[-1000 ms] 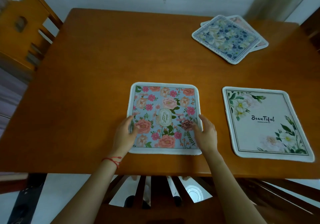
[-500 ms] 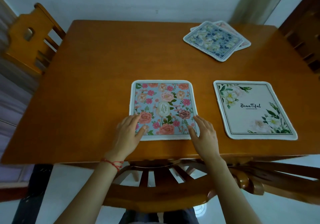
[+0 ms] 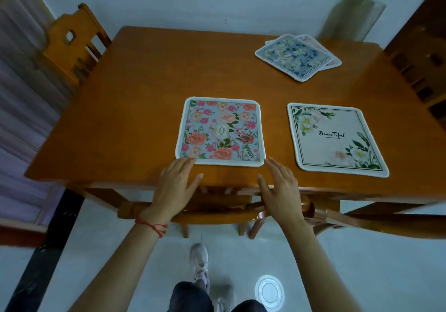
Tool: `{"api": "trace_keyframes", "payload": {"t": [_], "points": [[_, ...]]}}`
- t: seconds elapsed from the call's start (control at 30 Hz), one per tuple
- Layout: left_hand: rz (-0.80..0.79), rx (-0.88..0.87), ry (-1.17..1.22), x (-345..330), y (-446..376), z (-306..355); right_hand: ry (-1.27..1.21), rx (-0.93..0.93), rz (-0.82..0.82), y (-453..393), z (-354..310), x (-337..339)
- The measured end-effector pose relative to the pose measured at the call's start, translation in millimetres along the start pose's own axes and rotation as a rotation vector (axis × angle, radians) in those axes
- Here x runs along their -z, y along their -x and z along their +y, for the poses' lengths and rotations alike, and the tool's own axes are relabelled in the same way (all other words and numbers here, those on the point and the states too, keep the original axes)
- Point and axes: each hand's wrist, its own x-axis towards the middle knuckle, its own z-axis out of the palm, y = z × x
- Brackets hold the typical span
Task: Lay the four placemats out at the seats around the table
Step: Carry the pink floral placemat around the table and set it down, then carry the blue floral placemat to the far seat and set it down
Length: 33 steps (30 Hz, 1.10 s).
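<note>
While we look from the left side, we see first a wooden chair [image 3: 74, 44] with a slatted back, standing at the left corner of the surface [image 3: 135, 109], which is smooth orange-brown wood with a soft shine. Our left hand [image 3: 177, 182] lies flat near the front edge, fingers straight and a little spread, and its fingertips just touch the near left corner of the rose placemat [image 3: 220, 132]. A red string bracelet [image 3: 152, 226] is around this wrist. The rose placemat is a square with rounded corners and a white woven border; it has pink and peach roses on light blue and a small oval label in the middle. It lies flat at the seat in front of us.

Half a second ago both our hands rested on the near corners of this placemat; now they have moved back toward the edge, and the placemat lies farther from the edge than before.

Our right hand [image 3: 281, 186] is open too, fingers straight and close together, just beside the near right corner. To the right lies the white placemat [image 3: 334, 139] with white flowers, green leaves and the word "Beautiful", at the next seat on the same side. At the far right, the blue placemat [image 3: 293, 57] lies on top of a pink one [image 3: 311, 41], both stacked askew. Another dark chair [image 3: 420, 70] stands at the right edge.
</note>
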Motion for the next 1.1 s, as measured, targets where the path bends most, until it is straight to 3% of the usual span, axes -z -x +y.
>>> {"api": "trace_keyframes", "payload": {"t": [0.43,0.8,1.1], "points": [[-0.071,-0.114,-0.142,5,57,18,0.268,-0.004,0.16,90,2,21],[-0.191,-0.374,-0.139,-10,88,34,0.351,-0.262,0.244,184,-1,17],[-0.291,-0.705,-0.135,-48,115,97,0.424,-0.584,0.353,281,20,33]]}}
